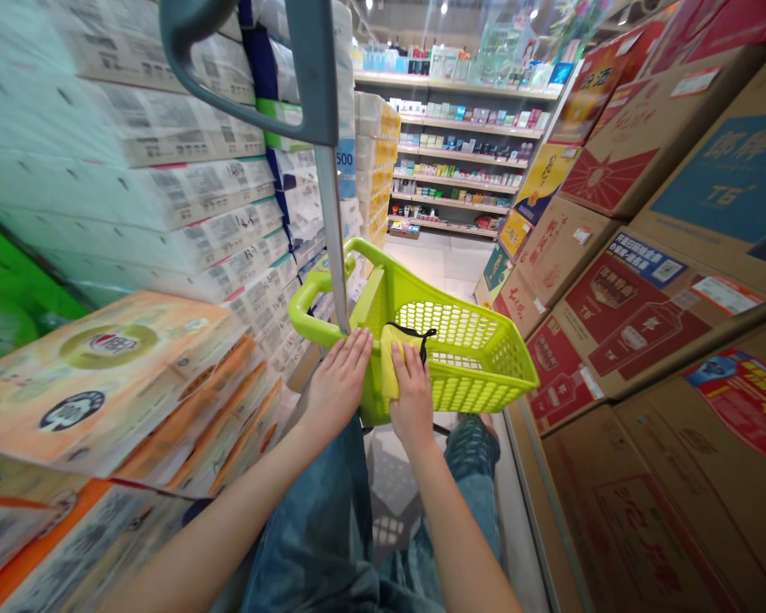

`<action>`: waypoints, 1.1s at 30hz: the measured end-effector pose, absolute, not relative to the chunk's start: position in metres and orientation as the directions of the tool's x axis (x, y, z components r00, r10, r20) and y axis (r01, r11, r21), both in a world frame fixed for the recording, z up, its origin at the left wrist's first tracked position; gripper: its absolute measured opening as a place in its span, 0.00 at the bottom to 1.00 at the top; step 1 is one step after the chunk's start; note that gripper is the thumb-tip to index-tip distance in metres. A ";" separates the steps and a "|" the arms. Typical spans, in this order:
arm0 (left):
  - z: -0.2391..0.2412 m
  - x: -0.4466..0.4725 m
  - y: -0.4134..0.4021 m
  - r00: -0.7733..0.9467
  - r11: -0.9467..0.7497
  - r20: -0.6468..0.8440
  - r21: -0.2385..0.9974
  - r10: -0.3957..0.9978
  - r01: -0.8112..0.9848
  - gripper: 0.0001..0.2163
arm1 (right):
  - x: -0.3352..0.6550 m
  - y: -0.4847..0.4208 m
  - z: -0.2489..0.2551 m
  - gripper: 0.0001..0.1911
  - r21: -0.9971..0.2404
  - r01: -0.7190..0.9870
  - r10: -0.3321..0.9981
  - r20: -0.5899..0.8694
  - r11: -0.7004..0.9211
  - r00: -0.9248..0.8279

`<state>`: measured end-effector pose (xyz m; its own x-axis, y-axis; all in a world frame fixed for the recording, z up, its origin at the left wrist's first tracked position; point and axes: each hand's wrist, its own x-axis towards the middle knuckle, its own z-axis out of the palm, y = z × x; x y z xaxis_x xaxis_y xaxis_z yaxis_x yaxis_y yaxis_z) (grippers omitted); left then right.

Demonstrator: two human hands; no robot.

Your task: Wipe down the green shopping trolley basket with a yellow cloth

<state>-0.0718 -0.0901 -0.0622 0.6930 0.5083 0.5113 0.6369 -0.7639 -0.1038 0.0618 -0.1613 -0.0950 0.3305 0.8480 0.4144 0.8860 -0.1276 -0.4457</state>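
A lime-green plastic shopping basket [478,358] on wheels stands in the aisle right in front of my knees. Its grey pull handle [322,128] rises straight up past the camera. My left hand [340,379] lies flat on the basket's near rim beside the handle's pole, fingers stretched out. My right hand [412,387] presses flat on a yellow-green cloth [397,358] with a black cord, draped over the same rim.
Stacked packs of tissue paper [166,196] wall the left side, with orange packs [102,383] lower down. Cardboard cartons [644,289] are piled along the right. Shelves of goods [460,162] stand at the aisle's far end. My legs are in blue jeans.
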 end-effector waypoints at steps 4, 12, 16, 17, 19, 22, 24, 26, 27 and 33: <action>-0.067 -0.074 -0.090 0.680 -0.773 0.530 -0.070 0.506 0.630 0.30 | 0.106 -0.188 -0.115 0.44 -0.370 0.907 0.840 0.410 -0.202 0.354; -0.077 -0.076 -0.092 0.673 -0.778 0.566 -0.085 0.477 0.623 0.34 | 0.115 -0.192 -0.122 0.44 -0.439 0.811 0.721 0.405 -0.386 0.562; -0.078 -0.076 -0.093 0.670 -0.773 0.564 -0.084 0.483 0.629 0.34 | 0.066 -0.161 -0.097 0.45 -0.447 0.845 0.781 0.397 -0.294 0.482; -0.078 -0.076 -0.093 0.670 -0.772 0.562 -0.084 0.485 0.630 0.33 | 0.056 -0.155 -0.092 0.46 -0.441 0.861 0.804 0.399 -0.253 0.440; -0.079 -0.076 -0.093 0.670 -0.770 0.559 -0.085 0.488 0.632 0.33 | 0.044 -0.150 -0.086 0.47 -0.421 0.886 0.832 0.406 -0.197 0.378; -0.081 -0.076 -0.092 0.669 -0.769 0.559 -0.083 0.490 0.633 0.33 | 0.053 -0.158 -0.092 0.48 -0.339 0.922 0.845 0.424 -0.186 0.326; -0.082 -0.076 -0.091 0.664 -0.770 0.565 -0.078 0.490 0.634 0.33 | 0.072 -0.171 -0.105 0.48 -0.282 0.937 0.845 0.432 -0.206 0.315; -0.083 -0.076 -0.091 0.663 -0.770 0.567 -0.078 0.489 0.634 0.33 | 0.096 -0.186 -0.119 0.47 -0.260 0.933 0.831 0.437 -0.249 0.344; -0.083 -0.076 -0.091 0.663 -0.769 0.568 -0.078 0.489 0.634 0.33 | 0.108 -0.193 -0.125 0.45 -0.260 0.925 0.819 0.439 -0.278 0.370; -0.084 -0.075 -0.091 0.667 -0.752 0.549 -0.101 0.504 0.652 0.33 | 0.132 -0.208 -0.138 0.43 -0.291 0.858 0.742 0.432 -0.423 0.513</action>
